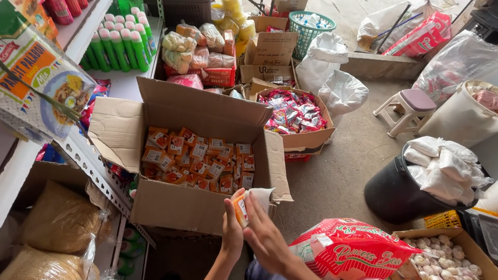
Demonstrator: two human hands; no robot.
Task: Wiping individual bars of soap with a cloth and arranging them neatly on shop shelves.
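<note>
Beside the cardboard box [200,202], both hands' fingers [255,218] around a small packet [241,207].

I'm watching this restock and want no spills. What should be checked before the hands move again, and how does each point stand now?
1. Small packet held between both hands: ok, left hand and right hand both touch it.
2. Cardboard box of orange packets open: ok, flaps spread.
3. Box sits level: cannot tell, its base is hidden.
4. Room in the box: ok, the packets lie well below the rim.
5. Red bag by the right forearm clear of the hands: ok, apart.
6. Packet sealed: cannot tell, too small.
</note>
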